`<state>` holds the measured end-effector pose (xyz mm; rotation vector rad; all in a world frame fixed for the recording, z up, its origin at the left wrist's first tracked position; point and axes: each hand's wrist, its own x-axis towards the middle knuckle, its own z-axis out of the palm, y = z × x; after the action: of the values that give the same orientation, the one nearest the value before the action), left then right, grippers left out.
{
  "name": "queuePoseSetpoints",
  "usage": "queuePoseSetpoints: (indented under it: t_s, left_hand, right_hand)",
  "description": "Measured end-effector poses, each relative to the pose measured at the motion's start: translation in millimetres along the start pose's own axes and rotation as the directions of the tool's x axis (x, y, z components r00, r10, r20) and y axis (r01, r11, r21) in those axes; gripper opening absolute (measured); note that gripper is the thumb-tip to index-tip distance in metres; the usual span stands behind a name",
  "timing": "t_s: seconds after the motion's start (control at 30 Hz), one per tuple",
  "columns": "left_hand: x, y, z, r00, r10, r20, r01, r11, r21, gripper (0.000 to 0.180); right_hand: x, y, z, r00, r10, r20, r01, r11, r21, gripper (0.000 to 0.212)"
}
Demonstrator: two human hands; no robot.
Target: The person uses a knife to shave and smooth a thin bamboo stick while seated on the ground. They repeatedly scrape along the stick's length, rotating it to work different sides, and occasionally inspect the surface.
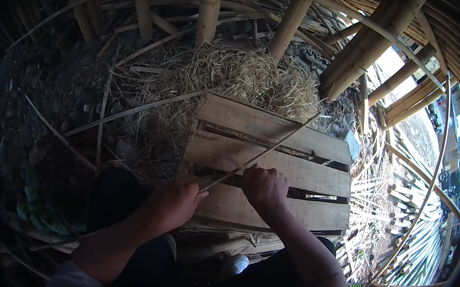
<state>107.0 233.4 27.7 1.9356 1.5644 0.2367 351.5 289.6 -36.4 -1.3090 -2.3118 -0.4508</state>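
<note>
A thin bamboo strip (287,138) slants over a slatted wooden crate (272,166), its far end up and to the right. My left hand (174,205) is closed around the strip near the crate's near left corner. Farther along it, my right hand (265,189) makes a fist over the slats, with the strip passing at its knuckles and thumb. Whether the right fist also hides a small tool, I cannot tell. A thin length coming out behind my left wrist toward the lower left looks like the same strip's tail.
Pale dry shavings (243,75) lie heaped beyond the crate. Thick bamboo posts (209,9) stand along the back, and a leaning bamboo pole (372,43) at the right. Many cut bamboo poles (421,219) are stacked in sunlight at right. Loose strips (132,112) cross the dark ground at left.
</note>
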Motion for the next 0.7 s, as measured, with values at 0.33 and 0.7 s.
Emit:
queuePoseSetpoints:
  t_s: [0.33,0.7]
  left_hand:
    - [-7,-3,2,0.997,0.071,-0.043,-0.07,0.997,0.028,0.037]
    - [-11,-9,0,0.999,0.038,-0.018,-0.038,0.999,0.001,0.037]
  right_hand:
    - [3,14,-2,0.985,-0.126,-0.121,0.1,0.975,-0.198,0.02]
    - [12,5,-9,0.993,-0.106,0.051,0.113,0.981,-0.159,0.014]
